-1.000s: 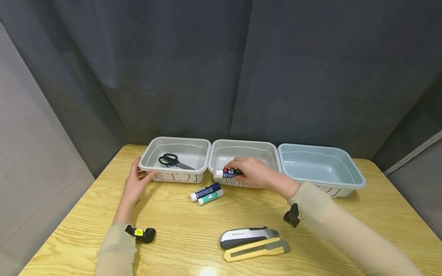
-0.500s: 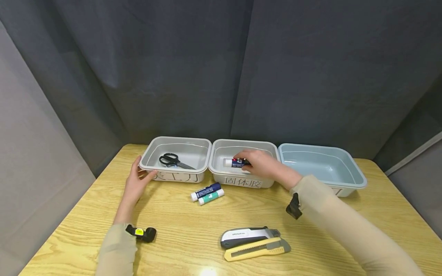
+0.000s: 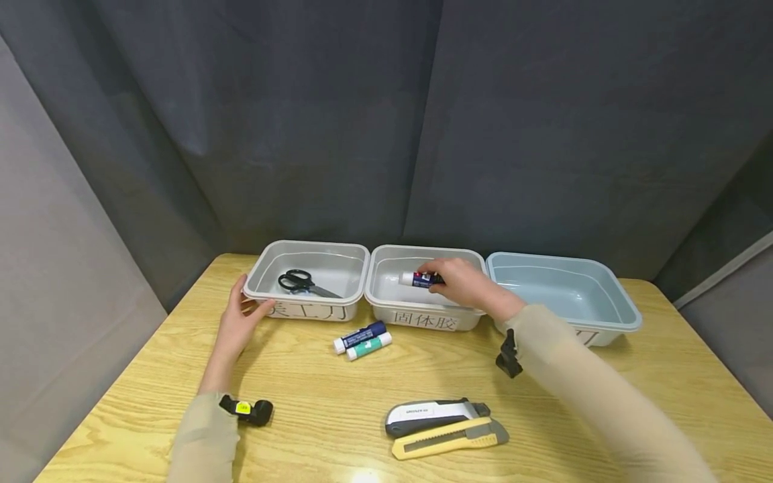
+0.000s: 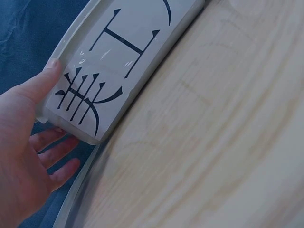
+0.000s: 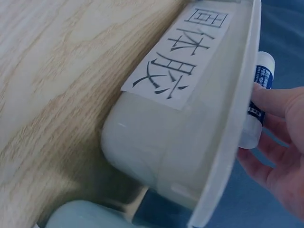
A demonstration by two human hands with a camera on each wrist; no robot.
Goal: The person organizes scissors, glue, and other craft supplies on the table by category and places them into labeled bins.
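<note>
My right hand (image 3: 464, 280) holds a navy glue stick with a white end (image 3: 415, 279) at the middle grey box (image 3: 386, 303), pinched between thumb and fingers. In the right wrist view the glue stick (image 5: 264, 73) shows just past the box rim. My left hand (image 3: 233, 329) grips the front left corner of the left grey box (image 3: 314, 302); its thumb lies on the rim (image 4: 53, 66) and the other fingers lie round the side. Inside that box lie black-handled scissors (image 3: 308, 282). Before the boxes, a navy glue stick (image 3: 360, 337) and a green one (image 3: 370, 346) lie side by side.
A pale blue box (image 3: 561, 292) stands right of the middle one. Nearer the front of the wooden table (image 3: 302, 416) lie a silver-and-black utility knife (image 3: 431, 416) and a yellow one (image 3: 449, 439). Dark curtain (image 3: 362, 134) hangs behind. Labels with characters mark the box fronts.
My right hand has carried the glue stick from the middle box's front rim back and slightly right, over its inside. The left hand has stayed on the left box.
</note>
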